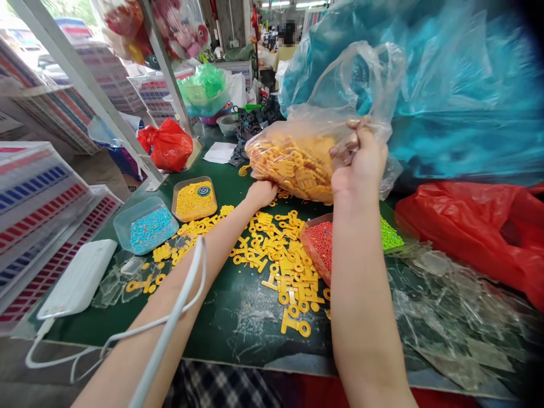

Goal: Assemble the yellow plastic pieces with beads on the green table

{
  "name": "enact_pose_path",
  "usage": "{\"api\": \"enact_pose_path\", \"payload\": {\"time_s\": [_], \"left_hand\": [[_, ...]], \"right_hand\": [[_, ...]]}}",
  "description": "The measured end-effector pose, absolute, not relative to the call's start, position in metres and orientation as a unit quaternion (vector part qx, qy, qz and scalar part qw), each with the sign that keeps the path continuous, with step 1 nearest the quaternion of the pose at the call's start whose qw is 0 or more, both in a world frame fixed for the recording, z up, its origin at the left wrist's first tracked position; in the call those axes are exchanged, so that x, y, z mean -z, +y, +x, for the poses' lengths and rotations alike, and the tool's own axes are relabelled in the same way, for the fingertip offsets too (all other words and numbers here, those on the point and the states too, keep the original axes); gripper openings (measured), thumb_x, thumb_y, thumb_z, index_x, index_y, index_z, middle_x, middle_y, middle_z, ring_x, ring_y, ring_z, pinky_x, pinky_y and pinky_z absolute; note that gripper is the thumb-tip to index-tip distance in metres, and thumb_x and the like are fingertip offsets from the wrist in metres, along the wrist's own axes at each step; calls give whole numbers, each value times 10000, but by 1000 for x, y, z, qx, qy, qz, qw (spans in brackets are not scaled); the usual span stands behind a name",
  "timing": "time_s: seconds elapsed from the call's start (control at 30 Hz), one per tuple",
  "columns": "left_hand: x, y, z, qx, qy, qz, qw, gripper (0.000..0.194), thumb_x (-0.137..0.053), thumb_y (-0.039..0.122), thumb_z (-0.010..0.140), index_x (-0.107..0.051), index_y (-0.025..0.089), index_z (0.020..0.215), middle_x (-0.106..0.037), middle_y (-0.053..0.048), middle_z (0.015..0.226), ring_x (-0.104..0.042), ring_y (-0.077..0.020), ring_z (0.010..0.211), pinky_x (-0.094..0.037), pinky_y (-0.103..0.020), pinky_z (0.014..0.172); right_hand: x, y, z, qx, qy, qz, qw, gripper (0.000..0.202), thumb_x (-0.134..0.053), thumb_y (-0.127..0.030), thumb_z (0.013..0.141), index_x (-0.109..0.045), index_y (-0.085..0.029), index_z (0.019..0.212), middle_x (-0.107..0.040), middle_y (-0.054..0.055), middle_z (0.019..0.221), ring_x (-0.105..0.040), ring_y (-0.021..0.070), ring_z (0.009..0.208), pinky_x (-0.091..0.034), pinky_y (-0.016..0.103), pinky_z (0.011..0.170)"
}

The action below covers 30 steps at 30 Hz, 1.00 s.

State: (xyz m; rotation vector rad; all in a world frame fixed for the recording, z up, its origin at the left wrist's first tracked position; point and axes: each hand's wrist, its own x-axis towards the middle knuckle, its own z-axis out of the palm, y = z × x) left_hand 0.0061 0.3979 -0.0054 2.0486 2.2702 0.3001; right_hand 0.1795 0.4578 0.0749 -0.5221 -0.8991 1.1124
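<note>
A clear plastic bag (293,161) full of yellow plastic parts is tilted above the green tabletop. My right hand (359,153) is closed on the gathered film at its right side, below the loose handles. Close under the bag's lower left edge is my left hand (261,192); its fingers are hidden by the bag, so their grip does not show. Loose yellow parts (272,243), flat pieces with rings, lie spread over the table below the bag.
Trays of yellow beads (193,195), blue beads (148,229), red beads (318,241) and green beads (390,233) surround the pile. A white power bank (79,277) with a cable lies left. Clear plastic pieces (459,306) and a red bag (476,221) lie right. Black parts (257,122) are behind.
</note>
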Motion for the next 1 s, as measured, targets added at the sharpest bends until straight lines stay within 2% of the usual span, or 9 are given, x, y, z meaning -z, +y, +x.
{"api": "enact_pose_path", "payload": {"time_s": [0.1,0.2,0.33,0.5,0.63,0.77,0.87,1.0], "left_hand": [[8,394,13,-95,740,665,29,411,-411,408,972,-659,156,1181,-634,-122,1296,-521,-274,1265,-416,-366,1053],[12,394,27,-99,767,634,23,550,-453,512,936,-579,106,1286,-573,-178,1357,-482,-320,1295,-402,-400,1063],[18,403,50,-111,807,580,19,628,-444,482,932,-486,14,1348,-533,-249,1369,-471,-338,1296,-367,-418,1081],[26,415,61,-124,837,532,28,740,-443,493,917,-352,-29,1433,-355,-288,1509,-300,-377,1419,-220,-487,1162],[26,413,51,-124,830,542,46,753,-415,534,924,-294,56,1493,-295,-211,1571,-250,-325,1455,-209,-465,1176],[23,401,38,-115,809,574,52,641,-365,549,953,-412,143,1447,-376,-154,1544,-298,-289,1437,-222,-454,1173],[20,390,33,-105,794,596,53,585,-361,522,966,-465,155,1409,-416,-147,1520,-337,-282,1415,-249,-463,1159],[17,376,28,-90,769,631,58,585,-354,520,975,-421,178,1445,-397,-125,1537,-322,-273,1427,-256,-474,1157]], "right_hand": [[-79,454,181,-512,-372,-241,736,208,-534,-409,893,-553,-255,755,-466,-56,617,-406,106,472,-430,288,471],[-82,449,183,-524,-361,-236,735,238,-526,-402,912,-569,-253,731,-388,-73,558,-350,104,437,-426,294,484],[-86,444,183,-531,-357,-238,731,261,-501,-392,930,-562,-266,710,-268,-95,498,-286,111,404,-421,309,505],[-92,436,184,-536,-358,-251,722,256,-517,-341,924,-544,-263,681,-223,-107,477,-228,110,396,-383,314,513],[-90,438,186,-537,-366,-248,718,235,-542,-340,905,-545,-273,680,-248,-102,466,-251,119,401,-399,331,532],[-83,446,188,-527,-390,-242,715,205,-579,-404,878,-552,-296,705,-325,-87,483,-326,128,422,-441,349,553],[-81,448,186,-525,-387,-241,718,221,-538,-398,895,-554,-294,701,-338,-83,492,-305,122,420,-437,342,542],[-80,445,182,-524,-386,-245,719,255,-506,-386,913,-555,-285,684,-298,-89,486,-251,118,407,-406,336,541]]}}
